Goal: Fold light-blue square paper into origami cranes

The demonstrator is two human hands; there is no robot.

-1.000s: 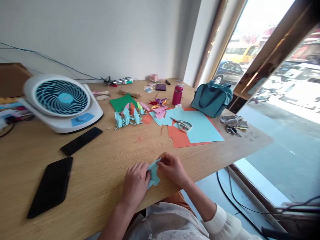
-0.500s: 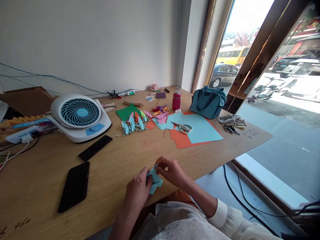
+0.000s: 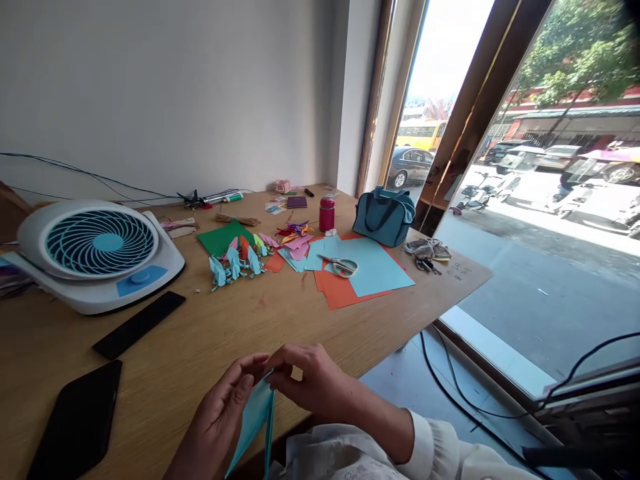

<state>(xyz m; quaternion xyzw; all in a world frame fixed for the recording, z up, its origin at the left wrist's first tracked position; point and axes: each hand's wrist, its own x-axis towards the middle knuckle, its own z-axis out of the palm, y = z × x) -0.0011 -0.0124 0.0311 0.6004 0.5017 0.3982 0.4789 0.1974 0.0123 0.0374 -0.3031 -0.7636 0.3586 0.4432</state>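
Note:
Between my hands, near the table's front edge, hangs a folded light blue paper point(image 3: 255, 415). My right hand point(image 3: 307, 377) pinches its top corner between thumb and fingertips. My left hand point(image 3: 225, 403) is curled along the paper's left side, thumb and fingers closed on its upper part. Farther back stand several folded light blue paper figures point(image 3: 235, 265). To their right, scissors point(image 3: 345, 267) lie on light blue sheets point(image 3: 383, 267), with an orange sheet point(image 3: 330, 291) underneath.
A white fan point(image 3: 107, 250) stands at the left, with a black phone point(image 3: 75, 420) and a black slab point(image 3: 140, 325) in front. Farther back are a green sheet point(image 3: 225, 238), a red bottle point(image 3: 327, 214) and a teal bag point(image 3: 384, 217). Keys point(image 3: 428, 265) lie near the right edge.
The view has shifted right. The blue paper, earlier small and bunched in my hands, now hangs down as a longer, opened-out piece. My hands have moved nearer the table's front edge.

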